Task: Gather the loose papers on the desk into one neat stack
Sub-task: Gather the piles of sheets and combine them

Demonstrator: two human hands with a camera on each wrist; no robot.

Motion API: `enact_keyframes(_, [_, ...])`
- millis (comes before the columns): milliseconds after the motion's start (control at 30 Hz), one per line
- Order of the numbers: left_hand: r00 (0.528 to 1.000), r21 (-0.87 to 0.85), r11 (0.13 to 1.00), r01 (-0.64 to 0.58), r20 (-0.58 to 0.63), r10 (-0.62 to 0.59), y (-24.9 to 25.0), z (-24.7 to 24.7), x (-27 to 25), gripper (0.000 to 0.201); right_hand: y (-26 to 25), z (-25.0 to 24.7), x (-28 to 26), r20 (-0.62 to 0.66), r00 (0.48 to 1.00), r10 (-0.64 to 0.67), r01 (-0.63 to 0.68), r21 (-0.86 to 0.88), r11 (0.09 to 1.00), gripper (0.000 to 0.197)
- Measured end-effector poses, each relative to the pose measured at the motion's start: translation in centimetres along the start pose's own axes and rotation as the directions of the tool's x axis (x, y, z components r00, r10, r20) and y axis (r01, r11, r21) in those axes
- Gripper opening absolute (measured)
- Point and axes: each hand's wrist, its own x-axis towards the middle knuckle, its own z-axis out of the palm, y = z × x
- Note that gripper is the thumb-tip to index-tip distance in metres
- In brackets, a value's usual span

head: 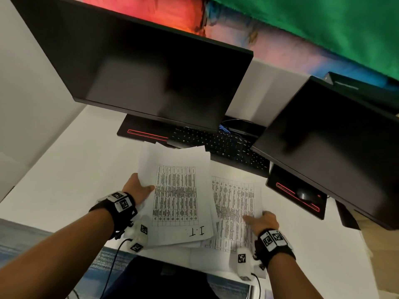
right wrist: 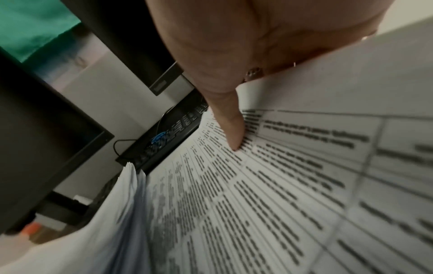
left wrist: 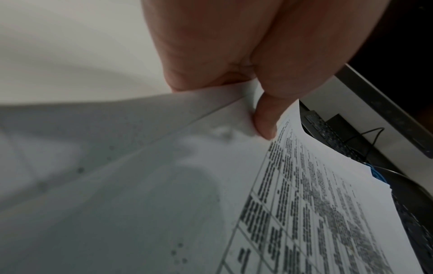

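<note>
Hidden or unclear: the fingers of both hands lie under paper in every view, so only thumbs and backs of hands show. The printed tables are blurred beyond reading, save hand-lettered "I.T." on the top sheet. How many sheets make up the bundle cannot be told.

Left hand (head: 138,188): pinches the left margin of the loose bundle of white printed sheets (head: 177,197), thumb (left wrist: 266,118) on top. The bundle fans unevenly away from this hand, its far corners overlapping the black keyboard (head: 226,145) beyond the hands.

Right hand (head: 262,221): pinches the right edge of the single white sheet with a printed table (head: 234,212), thumb (right wrist: 230,126) pressed on the print. This sheet lies between the two hands, its left edge tucked under the bundle.

Both rest on the white desk top (head: 71,180) directly before the person. Beyond the hands stand a large dark monitor (head: 138,67) and, past the right hand, a second dark monitor (head: 336,143) with a black mouse (head: 306,194) beneath it.
</note>
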Motion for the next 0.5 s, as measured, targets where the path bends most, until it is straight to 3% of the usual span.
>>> enact_keyframes(167, [1.000, 0.011, 1.000, -0.018, 0.006, 0.018, -0.1, -0.1, 0.2, 0.033, -0.3, -0.1, -0.9, 0.129, 0.991, -0.044, 0.024, 0.152, 0.988, 0.045])
enact_keyframes(300, [1.000, 0.018, 1.000, -0.023, 0.006, 0.023, -0.1, -0.2, 0.3, 0.036, -1.5, -0.4, -2.2, 0.111, 0.993, -0.042, 0.018, 0.203, 0.979, 0.065])
enact_keyframes(400, [1.000, 0.026, 0.999, -0.026, 0.014, 0.026, 0.0, -0.3, 0.4, 0.037, -2.8, -1.7, -3.4, 0.025, 0.996, -0.082, 0.075, 0.216, 0.974, 0.047])
enact_keyframes(500, [0.999, 0.039, 0.998, -0.040, 0.012, 0.040, -0.1, -0.6, 0.4, 0.036, -5.1, -5.1, -4.8, -0.183, 0.951, -0.248, 0.269, 0.095, 0.959, 0.034])
